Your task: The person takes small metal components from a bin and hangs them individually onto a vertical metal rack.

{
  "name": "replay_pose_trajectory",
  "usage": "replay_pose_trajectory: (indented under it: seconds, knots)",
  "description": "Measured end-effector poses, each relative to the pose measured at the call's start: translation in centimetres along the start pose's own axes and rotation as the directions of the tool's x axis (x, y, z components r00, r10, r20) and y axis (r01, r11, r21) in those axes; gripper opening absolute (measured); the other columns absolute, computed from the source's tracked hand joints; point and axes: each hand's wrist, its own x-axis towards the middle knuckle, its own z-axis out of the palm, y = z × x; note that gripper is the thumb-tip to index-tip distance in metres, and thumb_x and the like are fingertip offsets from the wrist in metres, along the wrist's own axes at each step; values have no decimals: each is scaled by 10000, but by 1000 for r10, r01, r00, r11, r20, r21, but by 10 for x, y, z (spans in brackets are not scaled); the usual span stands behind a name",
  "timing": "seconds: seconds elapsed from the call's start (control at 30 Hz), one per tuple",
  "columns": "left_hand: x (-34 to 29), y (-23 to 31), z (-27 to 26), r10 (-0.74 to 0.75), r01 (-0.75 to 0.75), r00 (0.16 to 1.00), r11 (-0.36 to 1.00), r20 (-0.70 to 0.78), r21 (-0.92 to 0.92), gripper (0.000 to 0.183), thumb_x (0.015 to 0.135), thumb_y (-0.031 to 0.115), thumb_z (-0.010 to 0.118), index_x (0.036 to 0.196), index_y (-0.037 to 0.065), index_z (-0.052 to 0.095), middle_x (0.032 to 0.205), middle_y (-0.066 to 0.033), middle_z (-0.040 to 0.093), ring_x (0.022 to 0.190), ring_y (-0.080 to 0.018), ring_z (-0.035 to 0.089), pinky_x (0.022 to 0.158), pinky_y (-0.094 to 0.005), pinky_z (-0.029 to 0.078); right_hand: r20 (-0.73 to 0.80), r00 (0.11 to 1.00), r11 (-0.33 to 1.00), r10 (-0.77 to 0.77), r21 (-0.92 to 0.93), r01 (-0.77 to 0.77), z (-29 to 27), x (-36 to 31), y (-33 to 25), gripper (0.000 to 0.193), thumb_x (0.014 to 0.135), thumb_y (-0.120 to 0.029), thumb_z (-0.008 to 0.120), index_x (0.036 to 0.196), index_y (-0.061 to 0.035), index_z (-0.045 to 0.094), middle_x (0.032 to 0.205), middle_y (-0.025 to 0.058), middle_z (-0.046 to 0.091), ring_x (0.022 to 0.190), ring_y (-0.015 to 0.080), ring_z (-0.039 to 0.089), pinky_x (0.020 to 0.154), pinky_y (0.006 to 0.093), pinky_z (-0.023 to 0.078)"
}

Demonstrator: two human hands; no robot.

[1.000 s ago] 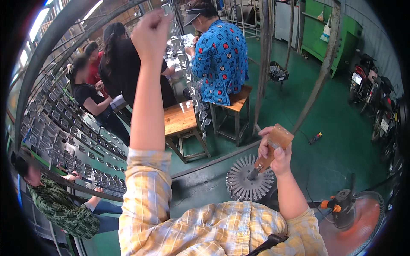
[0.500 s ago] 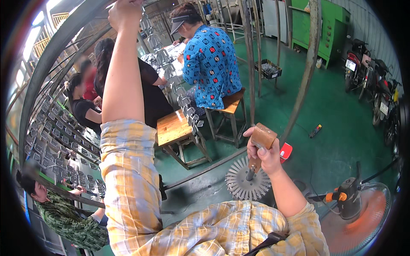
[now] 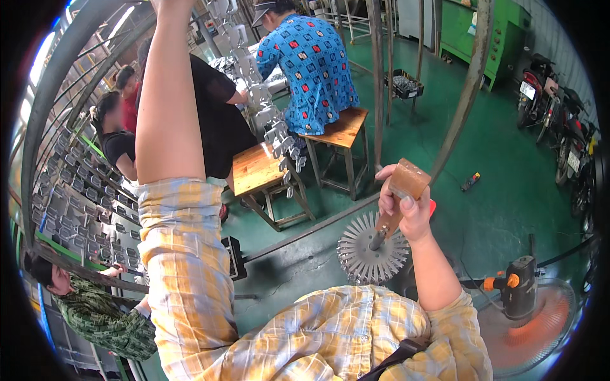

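Observation:
My left arm reaches up and away to the top edge. Only the wrist and part of my left hand (image 3: 173,5) show there, its fingers cut off by the picture's edge. Beside it hangs a long string of grey metal clip-like pieces (image 3: 257,95), its lower end over a wooden stool (image 3: 257,170). My right hand (image 3: 406,206) is closed around a brown, bent, strap-like piece (image 3: 410,180), with the thumb across its front. Below that hand, a short shaft runs from the brown piece to a grey disc with radial slots (image 3: 363,256).
A curved metal bar (image 3: 467,101) rises at right, with another frame at left. A person in blue (image 3: 311,70) sits on a stool; several others work at left beside racks of metal pieces (image 3: 76,190). A fan (image 3: 527,317) stands near right; motorbikes (image 3: 559,120) line the wall.
My right hand and the brown piece are higher and slightly farther right in view; the disc also appears higher. My left hand has slid farther beyond the top edge. The view has shifted somewhat.

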Motion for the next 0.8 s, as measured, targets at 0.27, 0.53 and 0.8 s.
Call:
replay_pose_trajectory:
  seconds: [0.27,0.53,0.8]
  knots:
    - [-2,-2,0,-62,62,998,985,7,-161,136,680,119,682,756,10,658,683,-58,627,613,-103,541,585,-243,429,-16,1000,1000,-15,-5,15,2,2,0,657,644,-507,651,980,36,499,573,-23,415,497,45,401,450,186,341]
    - [-32,17,-3,-201,219,975,944,98,-246,169,669,89,690,804,-8,659,722,-58,632,649,-95,541,606,-235,428,-22,999,1000,-29,-7,29,3,4,3,687,642,-532,647,984,44,494,562,-11,413,491,58,397,443,194,329]
    - [-157,1,-1,-184,307,920,887,346,-345,169,705,98,641,856,24,654,705,-31,637,635,-81,561,601,-213,443,-10,997,997,-70,-41,70,2,4,6,698,661,-551,626,973,57,484,556,-6,413,477,57,394,434,188,319]
